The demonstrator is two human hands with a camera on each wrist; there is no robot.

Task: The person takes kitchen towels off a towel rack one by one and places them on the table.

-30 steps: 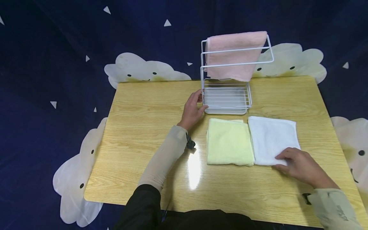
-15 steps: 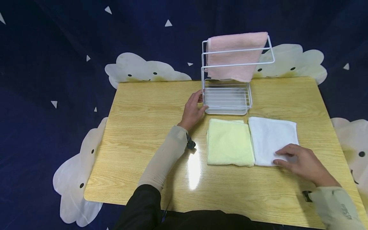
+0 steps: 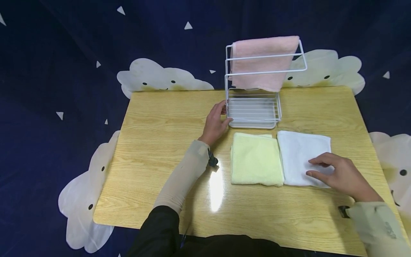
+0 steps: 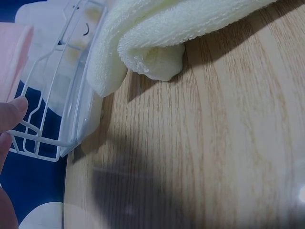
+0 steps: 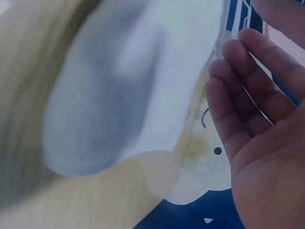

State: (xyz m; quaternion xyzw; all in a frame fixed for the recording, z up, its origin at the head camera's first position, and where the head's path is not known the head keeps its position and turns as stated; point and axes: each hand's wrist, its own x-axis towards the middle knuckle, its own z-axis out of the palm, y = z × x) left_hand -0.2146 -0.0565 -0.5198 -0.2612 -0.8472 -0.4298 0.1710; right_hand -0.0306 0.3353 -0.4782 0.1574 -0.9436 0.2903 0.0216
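My left hand (image 3: 214, 123) grips the left side of a white wire rack (image 3: 278, 107), its thumb (image 4: 16, 112) against the wire in the left wrist view. A pink towel (image 3: 260, 67) hangs over the rack's top bars. My right hand (image 3: 340, 175) is over the near right part of a folded white towel (image 3: 298, 153), thumb and fingers apart with nothing between them. The right wrist view shows its palm and loosely bent fingers beside the white towel (image 5: 119, 86). Left of the white towel lies a folded yellow towel (image 3: 257, 160), edge to edge with it.
A pale tray (image 3: 252, 125) sits under the rack's bottom wires. The wooden table (image 3: 154, 142) has its back edge close behind the rack. Beyond it hangs a dark blue cloth (image 3: 80, 89) with clouds and triangles.
My right hand has risen off the near edge of the white towel and shifted slightly away from me, its fingers spreading. My left hand, the rack and the towels stay put.
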